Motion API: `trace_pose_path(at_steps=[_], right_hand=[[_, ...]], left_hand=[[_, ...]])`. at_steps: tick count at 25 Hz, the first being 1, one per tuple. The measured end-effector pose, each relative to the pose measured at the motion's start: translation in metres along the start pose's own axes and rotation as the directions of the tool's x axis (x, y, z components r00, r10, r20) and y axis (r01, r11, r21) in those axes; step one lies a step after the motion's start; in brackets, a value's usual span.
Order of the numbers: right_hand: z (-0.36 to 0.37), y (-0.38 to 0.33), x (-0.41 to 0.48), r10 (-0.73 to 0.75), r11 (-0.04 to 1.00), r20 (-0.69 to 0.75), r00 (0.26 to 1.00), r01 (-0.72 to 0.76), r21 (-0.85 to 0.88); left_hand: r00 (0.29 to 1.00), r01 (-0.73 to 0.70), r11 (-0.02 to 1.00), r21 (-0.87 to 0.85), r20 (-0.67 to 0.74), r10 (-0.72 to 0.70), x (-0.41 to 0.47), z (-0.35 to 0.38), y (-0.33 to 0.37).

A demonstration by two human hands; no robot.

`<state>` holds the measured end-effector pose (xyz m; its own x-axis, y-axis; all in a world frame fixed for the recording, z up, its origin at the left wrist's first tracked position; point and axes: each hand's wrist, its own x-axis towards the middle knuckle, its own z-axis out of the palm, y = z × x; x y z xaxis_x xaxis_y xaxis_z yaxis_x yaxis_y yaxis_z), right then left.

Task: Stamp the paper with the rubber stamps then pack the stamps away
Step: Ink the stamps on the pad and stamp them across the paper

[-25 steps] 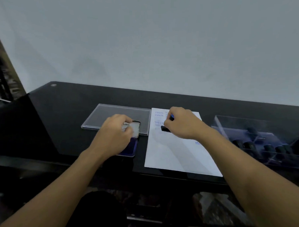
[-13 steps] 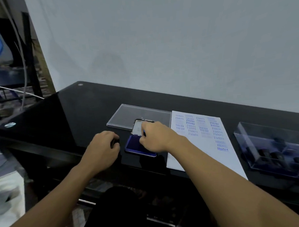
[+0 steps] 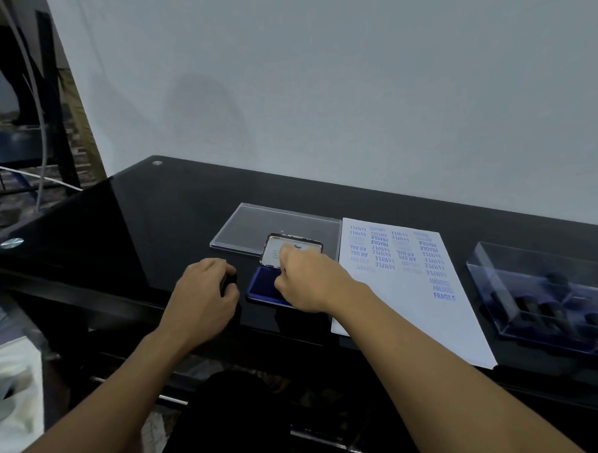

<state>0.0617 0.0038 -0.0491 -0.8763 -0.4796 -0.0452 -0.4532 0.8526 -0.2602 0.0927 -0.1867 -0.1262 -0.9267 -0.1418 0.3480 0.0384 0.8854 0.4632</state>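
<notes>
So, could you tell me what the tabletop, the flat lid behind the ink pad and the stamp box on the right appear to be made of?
The tabletop looks like glossy black glass, or a lacquered panel: it mirrors the wall. The flat lid seems clear rigid plastic, see-through with a bright moulded rim. The stamp box looks like the same clear plastic: dark stamps show through its walls.

Desk top: glossy black, glass-like, reflective. Paper sheet: matt white. Lid and stamp box toward the desk's right edge: clear smooth plastic.
</notes>
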Motion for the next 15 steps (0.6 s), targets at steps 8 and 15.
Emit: trace_pose_path(at_steps=[8, 15], right_hand=[[-0.003, 0.002, 0.001, 0.016, 0.997, 0.027, 1.000, -0.018, 0.075], [-0.031, 0.046, -0.027, 0.100, 0.961, -0.189, 0.977, -0.046, 0.272]], left_hand=[[0.999, 0.032, 0.998, -0.053, 0.041, -0.030, 0.006, -0.008, 0.004], [1.000, -0.019, 0.977, -0.213, -0.024, 0.014, 0.022, -0.023, 0.058]])
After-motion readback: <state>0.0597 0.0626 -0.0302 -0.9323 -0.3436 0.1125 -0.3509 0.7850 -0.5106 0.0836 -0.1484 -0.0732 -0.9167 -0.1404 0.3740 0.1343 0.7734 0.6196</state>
